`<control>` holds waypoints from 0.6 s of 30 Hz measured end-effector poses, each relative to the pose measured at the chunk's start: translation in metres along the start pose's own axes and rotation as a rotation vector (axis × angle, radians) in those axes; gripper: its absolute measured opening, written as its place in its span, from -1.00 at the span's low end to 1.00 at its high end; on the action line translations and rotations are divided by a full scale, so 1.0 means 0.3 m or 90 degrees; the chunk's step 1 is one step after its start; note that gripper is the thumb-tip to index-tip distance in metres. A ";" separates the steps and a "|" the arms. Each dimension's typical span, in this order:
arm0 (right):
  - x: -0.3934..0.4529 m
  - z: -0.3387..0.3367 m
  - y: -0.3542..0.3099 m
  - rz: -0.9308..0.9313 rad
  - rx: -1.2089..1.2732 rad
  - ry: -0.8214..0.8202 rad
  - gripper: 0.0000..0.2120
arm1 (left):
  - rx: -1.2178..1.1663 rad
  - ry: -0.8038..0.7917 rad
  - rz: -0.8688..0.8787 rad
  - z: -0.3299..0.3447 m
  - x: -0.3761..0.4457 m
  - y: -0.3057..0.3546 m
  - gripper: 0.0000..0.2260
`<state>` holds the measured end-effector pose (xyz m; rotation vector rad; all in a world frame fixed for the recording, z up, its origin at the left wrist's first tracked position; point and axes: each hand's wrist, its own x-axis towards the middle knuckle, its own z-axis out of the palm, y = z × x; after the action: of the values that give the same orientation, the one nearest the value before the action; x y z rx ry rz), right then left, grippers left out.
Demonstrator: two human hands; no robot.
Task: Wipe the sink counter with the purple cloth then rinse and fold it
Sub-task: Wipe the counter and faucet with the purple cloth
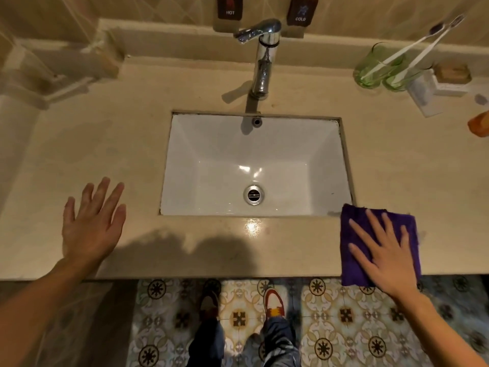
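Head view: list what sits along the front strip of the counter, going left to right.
left hand → glare spot on the counter → purple cloth, with the right hand lying flat on top of it.

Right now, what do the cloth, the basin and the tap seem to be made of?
Purple cloth: soft fuzzy textile, probably microfibre; napped surface, frayed edge.
Basin: glossy white ceramic, apparently; sharp light reflections.
Tap: polished chromed metal; mirror-like shine.
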<state>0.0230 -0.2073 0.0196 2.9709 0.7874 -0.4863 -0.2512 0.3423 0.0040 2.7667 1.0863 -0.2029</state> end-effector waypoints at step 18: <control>-0.055 0.109 -1.299 -0.247 0.090 0.049 -0.51 | 0.027 0.062 0.080 0.052 0.017 -0.048 -0.50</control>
<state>-0.1900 0.1210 0.0133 2.9792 1.4067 -0.4573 -0.2584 0.3531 -0.0136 2.8971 0.9352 -0.0771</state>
